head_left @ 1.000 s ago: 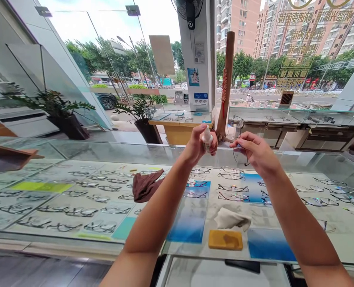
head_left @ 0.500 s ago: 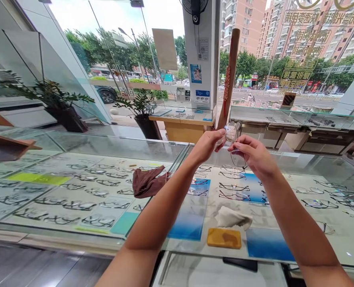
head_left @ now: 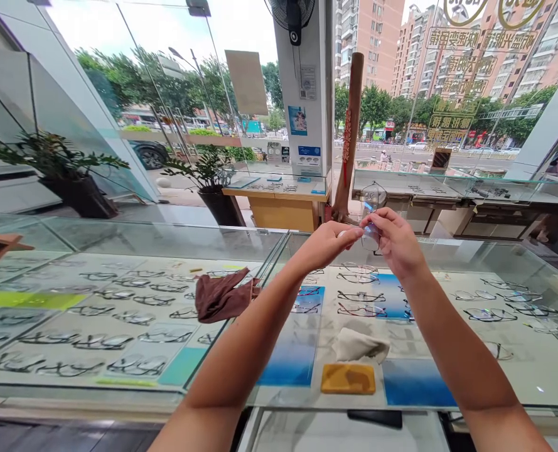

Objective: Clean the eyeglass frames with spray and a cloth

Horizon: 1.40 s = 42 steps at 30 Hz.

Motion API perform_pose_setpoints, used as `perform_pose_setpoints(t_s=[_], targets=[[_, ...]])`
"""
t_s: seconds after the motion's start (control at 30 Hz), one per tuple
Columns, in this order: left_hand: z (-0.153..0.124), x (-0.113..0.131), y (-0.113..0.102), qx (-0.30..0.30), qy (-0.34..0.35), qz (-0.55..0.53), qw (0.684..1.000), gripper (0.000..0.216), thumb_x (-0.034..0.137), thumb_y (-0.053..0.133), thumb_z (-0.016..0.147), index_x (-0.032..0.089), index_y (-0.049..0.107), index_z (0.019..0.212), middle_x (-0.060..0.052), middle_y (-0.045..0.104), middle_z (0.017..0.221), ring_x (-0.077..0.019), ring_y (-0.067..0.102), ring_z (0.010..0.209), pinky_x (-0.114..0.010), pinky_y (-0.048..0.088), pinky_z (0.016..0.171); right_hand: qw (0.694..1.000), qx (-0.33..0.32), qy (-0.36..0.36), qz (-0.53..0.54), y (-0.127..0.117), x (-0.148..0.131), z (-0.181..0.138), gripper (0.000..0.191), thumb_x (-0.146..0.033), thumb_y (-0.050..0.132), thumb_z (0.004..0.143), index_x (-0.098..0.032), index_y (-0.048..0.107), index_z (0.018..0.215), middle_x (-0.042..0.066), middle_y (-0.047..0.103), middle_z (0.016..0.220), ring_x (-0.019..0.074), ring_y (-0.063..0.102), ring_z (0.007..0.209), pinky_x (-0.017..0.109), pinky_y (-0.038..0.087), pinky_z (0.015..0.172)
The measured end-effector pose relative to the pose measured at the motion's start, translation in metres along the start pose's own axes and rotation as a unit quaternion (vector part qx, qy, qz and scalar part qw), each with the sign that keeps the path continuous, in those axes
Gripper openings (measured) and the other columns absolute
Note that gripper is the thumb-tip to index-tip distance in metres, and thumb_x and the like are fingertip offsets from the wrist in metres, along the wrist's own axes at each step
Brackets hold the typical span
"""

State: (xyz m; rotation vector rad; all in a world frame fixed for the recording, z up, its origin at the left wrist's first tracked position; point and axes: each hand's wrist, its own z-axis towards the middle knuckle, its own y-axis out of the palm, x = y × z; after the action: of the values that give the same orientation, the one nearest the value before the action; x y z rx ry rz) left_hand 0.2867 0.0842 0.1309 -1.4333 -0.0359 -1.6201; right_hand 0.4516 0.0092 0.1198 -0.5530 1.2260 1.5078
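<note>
A pair of thin-framed eyeglasses [head_left: 371, 199] is held up over the glass counter, turned on end with one lens above the other. The fingers of my right hand [head_left: 395, 242] pinch it near the middle of the frame. My left hand [head_left: 328, 246] is closed, its thumb and fingertips meeting the edge of the lower lens. Something small and white shows between the left fingers, too small to name. Part of the frame is hidden behind my fingers.
Below lie a brown cloth [head_left: 222, 296], a whitish cloth [head_left: 359, 345] and a yellow block [head_left: 348, 379] on the glass display counter [head_left: 290, 398]. Many eyeglasses [head_left: 361, 296] sit in rows under the glass. Beyond stand a wooden post [head_left: 353, 119] and potted plants [head_left: 213, 172].
The eyeglasses have turned more upright, and one lens now stands above my fingers. My left hand has shifted to the lower lens. The view has swung slightly right.
</note>
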Motion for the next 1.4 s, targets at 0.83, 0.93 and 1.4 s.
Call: perform_pose_setpoints(t_s=[0.83, 0.93, 1.4], targets=[[-0.005, -0.171, -0.11, 0.317, -0.308, 0.069, 0.894, 0.016, 0.02, 0.077, 0.072, 0.016, 0.066, 0.084, -0.004, 0.072, 0.084, -0.0196, 0.064, 0.084, -0.032, 0.051, 0.082, 1.0, 0.011, -0.023, -0.013, -0.008, -0.011, 0.004, 0.023, -0.038, 0.087, 0.074, -0.027, 0.067, 0.078, -0.001, 0.072, 0.084, 0.0155, 0.069, 0.089, 0.031, 0.057, 0.086], [-0.008, -0.18, -0.109, 0.273, -0.334, 0.083, 0.898, 0.012, 0.022, 0.076, 0.085, 0.014, 0.069, 0.09, -0.004, 0.072, 0.089, -0.0182, 0.066, 0.087, -0.032, 0.054, 0.083, 0.999, 0.012, -0.023, -0.023, -0.007, -0.012, 0.004, 0.024, -0.04, 0.087, 0.074, -0.027, 0.066, 0.078, -0.001, 0.072, 0.085, 0.0166, 0.069, 0.09, 0.032, 0.058, 0.086], [-0.014, -0.17, -0.097, 0.173, -0.367, 0.112, 0.907, 0.032, 0.025, 0.09, 0.069, 0.014, 0.067, 0.089, -0.009, 0.074, 0.092, -0.0268, 0.07, 0.094, -0.037, 0.056, 0.082, 1.0, 0.012, -0.014, -0.015, -0.004, -0.011, 0.002, 0.019, -0.035, 0.084, 0.075, -0.027, 0.067, 0.077, -0.001, 0.073, 0.084, 0.0168, 0.068, 0.089, 0.033, 0.057, 0.087]])
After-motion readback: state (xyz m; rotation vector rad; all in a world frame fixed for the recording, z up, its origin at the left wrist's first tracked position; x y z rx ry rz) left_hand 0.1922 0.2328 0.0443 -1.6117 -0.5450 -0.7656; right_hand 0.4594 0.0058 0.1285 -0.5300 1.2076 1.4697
